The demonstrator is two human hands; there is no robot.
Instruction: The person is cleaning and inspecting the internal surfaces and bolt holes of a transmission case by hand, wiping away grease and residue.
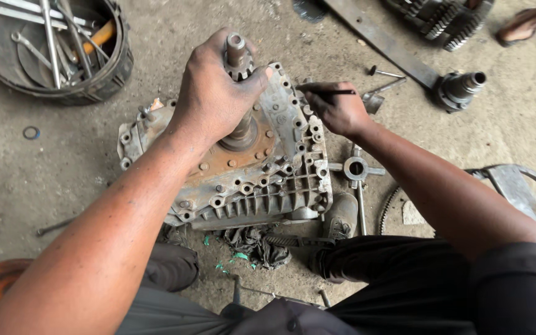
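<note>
Gripping the splined steel shaft (238, 59) above the ribbed, greasy housing (268, 180), my left hand (212, 93) wraps tight; my right hand (339, 111) pinches a thin dark rod (330, 92).

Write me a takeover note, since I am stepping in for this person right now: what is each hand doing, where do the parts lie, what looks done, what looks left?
Left hand: wrapped around the geared shaft standing up from the gearbox housing on the concrete floor.
Right hand: grip on a thin dark rod at the housing's far edge.
Nearby: round tub of wrenches far left, cross-shaped part and second shaft to the right, rag in front of the housing.
Done: the shaft sits in the housing.
Left: many bolt holes around the housing's rim look open.
</note>
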